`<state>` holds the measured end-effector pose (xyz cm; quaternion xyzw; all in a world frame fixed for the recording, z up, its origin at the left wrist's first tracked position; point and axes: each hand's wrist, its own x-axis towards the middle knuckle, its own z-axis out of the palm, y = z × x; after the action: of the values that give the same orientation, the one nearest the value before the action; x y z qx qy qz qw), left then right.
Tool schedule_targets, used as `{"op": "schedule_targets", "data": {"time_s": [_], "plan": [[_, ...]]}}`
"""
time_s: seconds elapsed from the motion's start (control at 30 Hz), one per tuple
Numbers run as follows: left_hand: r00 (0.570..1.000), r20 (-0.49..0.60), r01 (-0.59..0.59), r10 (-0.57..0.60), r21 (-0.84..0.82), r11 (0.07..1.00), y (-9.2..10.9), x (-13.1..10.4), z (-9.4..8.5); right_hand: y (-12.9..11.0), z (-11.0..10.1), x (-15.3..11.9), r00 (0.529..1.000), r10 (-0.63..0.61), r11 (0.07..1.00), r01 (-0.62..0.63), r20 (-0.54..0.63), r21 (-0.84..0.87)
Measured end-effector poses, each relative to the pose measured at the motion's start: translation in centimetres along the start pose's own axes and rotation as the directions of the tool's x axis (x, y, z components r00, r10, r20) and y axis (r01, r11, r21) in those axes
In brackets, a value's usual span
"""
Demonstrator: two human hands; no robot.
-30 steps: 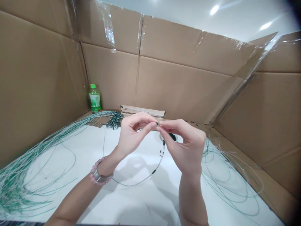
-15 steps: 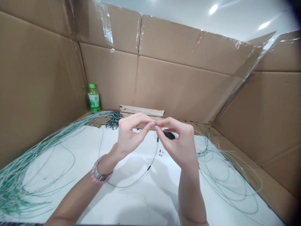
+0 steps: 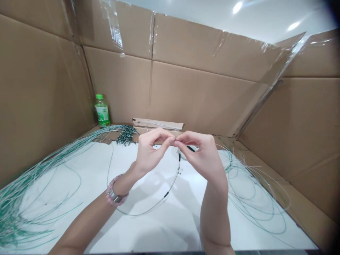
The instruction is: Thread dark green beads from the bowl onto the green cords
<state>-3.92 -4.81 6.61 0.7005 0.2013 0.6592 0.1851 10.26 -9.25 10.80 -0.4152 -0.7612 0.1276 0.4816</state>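
Apparently the work is midway: below the fingers, the cord [image 3: 156, 204] already carries black pieces [image 3: 166, 194], while loose bits [image 3: 180, 170] lie unthreaded. The left hand [image 3: 150, 152] and right hand [image 3: 205, 156] pinch fingertips together; anything between them is hidden.

White bench [image 3: 117, 241] across the lower frame, bounded on three sides by brown cardboard. Back wall [image 3: 191, 99]: creased horizontally, with a vertical seam [image 3: 152, 71] left of centre; clear tape [image 3: 115, 32] glints at upper left. Left wall [image 3: 39, 88] and right wall [image 3: 308, 124]: cardboard, each with a horizontal crease. Upper right: pale ceiling [image 3: 202, 21] with two bright lights [image 3: 237, 7]. Soft shadows [image 3: 156, 237] darken the bench at lower centre.
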Motion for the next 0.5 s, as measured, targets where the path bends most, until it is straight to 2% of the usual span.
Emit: {"op": "schedule_targets", "data": {"time_s": [0.17, 0.3, 0.37, 0.4, 0.43, 0.47, 0.5], "plan": [[0.992, -0.026, 0.115, -0.121, -0.172, 0.978, -0.6, -0.1, 0.5, 0.3, -0.1, 0.2, 0.999, -0.014, 0.999, 0.015, -0.043, 0.042], [0.982, -0.039, 0.172, -0.187, -0.241, 0.955, -3.0, -0.7, 1.9, 0.4, -0.3, 0.2, 0.997, -0.014, 1.000, 0.014, -0.075, 0.003], [0.972, 0.062, 0.236, -0.228, -0.197, 0.952, -5.1, -1.9, 3.0, 0.4, -0.4, 0.1, 0.997, -0.010, 1.000, 0.008, -0.074, -0.020], [0.957, 0.155, 0.267, -0.246, -0.137, 0.954, -6.2, -2.7, 3.6, 0.4, -0.5, 0.1, 0.997, -0.008, 1.000, 0.006, -0.074, -0.029], [0.923, 0.280, 0.287, -0.263, -0.051, 0.956, -7.3, -3.7, 4.2, 0.3, -0.6, 0.0, 0.997, -0.008, 0.999, 0.006, -0.073, -0.036], [0.867, 0.413, 0.287, -0.279, 0.042, 0.957, -8.4, -4.8, 4.7, 0.3, -0.7, -0.1, 0.998, -0.010, 0.999, 0.007, -0.070, -0.038], [0.809, 0.494, 0.296, -0.319, 0.126, 0.947, -9.3, -6.0, 5.1, 0.3, -0.7, -0.1, 0.998, -0.012, 0.999, 0.010, -0.065, -0.036]]}}
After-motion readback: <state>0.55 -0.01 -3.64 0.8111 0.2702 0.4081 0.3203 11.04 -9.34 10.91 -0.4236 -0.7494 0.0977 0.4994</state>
